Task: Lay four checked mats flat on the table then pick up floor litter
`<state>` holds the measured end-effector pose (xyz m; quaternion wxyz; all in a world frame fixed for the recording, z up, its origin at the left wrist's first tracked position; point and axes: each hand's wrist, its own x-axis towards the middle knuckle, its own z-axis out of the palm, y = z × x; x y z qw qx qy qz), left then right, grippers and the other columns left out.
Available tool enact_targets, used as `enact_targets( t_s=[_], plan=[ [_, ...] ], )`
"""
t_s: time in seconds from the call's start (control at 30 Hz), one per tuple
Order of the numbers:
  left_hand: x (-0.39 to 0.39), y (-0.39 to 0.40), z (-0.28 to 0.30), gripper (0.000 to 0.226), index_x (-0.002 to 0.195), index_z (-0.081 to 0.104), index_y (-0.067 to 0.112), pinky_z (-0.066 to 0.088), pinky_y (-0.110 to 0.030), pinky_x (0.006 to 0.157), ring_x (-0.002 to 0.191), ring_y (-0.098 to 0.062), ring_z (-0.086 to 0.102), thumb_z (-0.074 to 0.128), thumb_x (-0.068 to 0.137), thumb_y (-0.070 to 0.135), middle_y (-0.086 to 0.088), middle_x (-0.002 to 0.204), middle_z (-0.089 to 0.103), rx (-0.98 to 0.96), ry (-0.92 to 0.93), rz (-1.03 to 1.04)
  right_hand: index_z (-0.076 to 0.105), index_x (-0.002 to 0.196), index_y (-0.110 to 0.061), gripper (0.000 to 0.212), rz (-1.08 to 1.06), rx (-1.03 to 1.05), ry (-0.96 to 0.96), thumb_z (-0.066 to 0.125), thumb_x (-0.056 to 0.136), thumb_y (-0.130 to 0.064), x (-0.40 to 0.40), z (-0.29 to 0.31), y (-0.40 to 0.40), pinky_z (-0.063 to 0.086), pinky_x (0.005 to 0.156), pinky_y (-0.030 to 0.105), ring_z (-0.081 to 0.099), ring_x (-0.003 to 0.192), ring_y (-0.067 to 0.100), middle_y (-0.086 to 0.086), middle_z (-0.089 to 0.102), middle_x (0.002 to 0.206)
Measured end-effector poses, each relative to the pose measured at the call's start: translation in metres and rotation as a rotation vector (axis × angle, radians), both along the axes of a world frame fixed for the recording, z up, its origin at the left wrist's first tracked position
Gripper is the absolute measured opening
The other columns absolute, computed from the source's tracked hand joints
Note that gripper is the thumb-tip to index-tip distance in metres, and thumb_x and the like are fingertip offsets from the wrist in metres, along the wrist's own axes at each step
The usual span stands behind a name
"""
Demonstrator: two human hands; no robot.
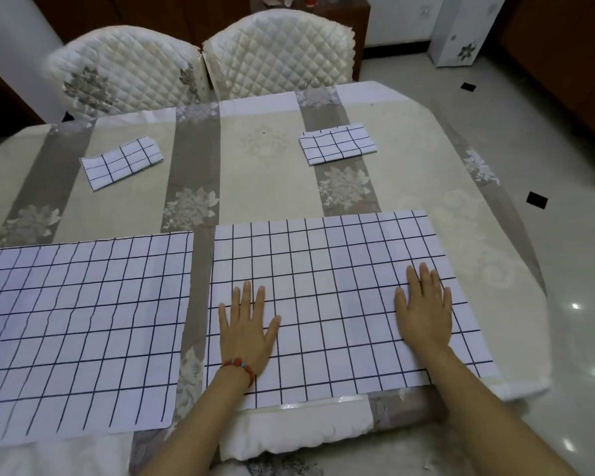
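Fingers spread, both my palms press flat on one unfolded checked mat (337, 286) — left hand (246, 333), then right hand (423, 310). Left of my left fingers lies another open mat (79, 328); beyond my fingertips sit two folded mats (122, 161) (337, 143).

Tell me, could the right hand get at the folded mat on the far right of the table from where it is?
Probably yes. The right hand lies flat on the near unfolded mat, and only bare tablecloth lies between it and the folded mat. It would likely need a long stretch or a lean forward.
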<state>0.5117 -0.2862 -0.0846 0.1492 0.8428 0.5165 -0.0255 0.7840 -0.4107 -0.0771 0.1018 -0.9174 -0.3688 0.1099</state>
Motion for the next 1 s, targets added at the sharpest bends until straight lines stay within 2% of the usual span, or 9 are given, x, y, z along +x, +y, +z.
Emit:
enact_targets(
  t_s=[0.07,0.1,0.17,0.23,0.33,0.53,0.67,0.87,1.0],
  plan=[
    [0.004,0.001,0.004,0.086,0.145,-0.009,0.026,-0.013,-0.044,0.116,0.145,-0.021,-0.015,-0.022,0.072,0.069,0.005,0.149,-0.023,-0.035,0.032,0.021,0.013,0.149,-0.02,0.055,0.019,0.006,0.083,0.029,0.099,-0.035,0.004,0.005,0.001,-0.005,0.119,0.039,-0.001,0.147,0.018,0.002,0.004,0.16],
    [0.007,0.001,0.007,0.078,0.147,-0.004,0.025,-0.011,-0.046,0.117,0.145,-0.023,-0.013,-0.01,0.081,0.066,0.002,0.152,-0.02,-0.062,0.029,0.046,0.013,0.149,-0.019,0.056,0.032,0.022,0.152,0.032,0.098,-0.034,0.008,0.009,0.002,-0.005,0.119,0.038,-0.001,0.147,0.018,0.002,0.003,0.16],
    [0.018,0.0,0.016,0.064,0.148,0.006,0.022,-0.001,-0.047,0.119,0.146,-0.026,-0.007,0.018,0.093,0.053,-0.007,0.158,-0.006,-0.108,-0.001,0.084,0.015,0.149,-0.018,0.058,0.048,0.093,0.334,0.039,0.097,-0.029,0.02,0.021,-0.002,0.001,0.119,0.036,0.003,0.147,0.018,0.003,0.005,0.159],
    [0.036,-0.007,0.027,0.059,0.147,0.014,0.019,0.005,-0.047,0.119,0.146,-0.027,0.0,0.028,0.096,0.046,-0.01,0.158,0.005,-0.094,-0.041,0.069,0.022,0.147,-0.019,0.056,0.02,0.199,0.459,0.044,0.096,-0.026,0.035,0.036,-0.017,0.011,0.116,0.032,0.013,0.145,0.018,0.003,0.012,0.159],
    [0.079,-0.033,0.046,0.057,0.145,0.024,0.016,0.013,-0.042,0.119,0.145,-0.027,0.011,0.035,0.096,0.042,-0.012,0.156,0.017,-0.085,-0.126,-0.008,0.029,0.145,-0.018,0.052,-0.01,0.25,0.415,0.046,0.096,-0.025,0.065,0.052,-0.065,0.019,0.114,0.03,0.026,0.141,0.019,0.004,0.024,0.155],
    [0.187,-0.128,0.076,0.052,0.141,0.035,0.015,0.023,-0.036,0.114,0.138,-0.024,0.031,0.044,0.094,0.037,-0.012,0.148,0.036,-0.075,-0.182,-0.242,0.039,0.139,-0.013,0.047,-0.125,0.274,0.313,0.049,0.094,-0.02,0.136,0.064,-0.197,0.028,0.107,0.03,0.037,0.132,0.025,0.01,0.041,0.146],
    [0.255,-0.2,0.082,0.049,0.138,0.039,0.017,0.026,-0.035,0.113,0.135,-0.022,0.035,0.043,0.094,0.038,-0.008,0.146,0.039,-0.13,-0.163,-0.395,0.037,0.141,-0.012,0.048,-0.192,0.236,0.297,0.047,0.095,-0.023,0.169,0.063,-0.287,0.024,0.115,0.034,0.033,0.136,0.024,0.009,0.037,0.149],
    [0.336,-0.28,0.081,0.041,0.131,0.05,0.015,0.033,-0.029,0.104,0.126,-0.023,0.044,0.045,0.094,0.032,-0.007,0.138,0.049,-0.201,-0.116,-0.664,0.039,0.14,-0.014,0.047,-0.396,0.218,0.352,0.045,0.096,-0.029,0.196,0.05,-0.396,0.024,0.114,0.035,0.032,0.137,0.022,0.007,0.038,0.148],
    [0.381,-0.309,0.067,0.041,0.131,0.049,0.014,0.033,-0.024,0.1,0.119,-0.021,0.049,0.047,0.093,0.029,-0.006,0.135,0.05,-0.28,-0.072,-0.743,0.038,0.14,-0.013,0.046,-0.557,0.226,0.438,0.044,0.097,-0.028,0.205,0.032,-0.444,0.026,0.114,0.035,0.035,0.136,0.022,0.008,0.039,0.147]
  ],
)
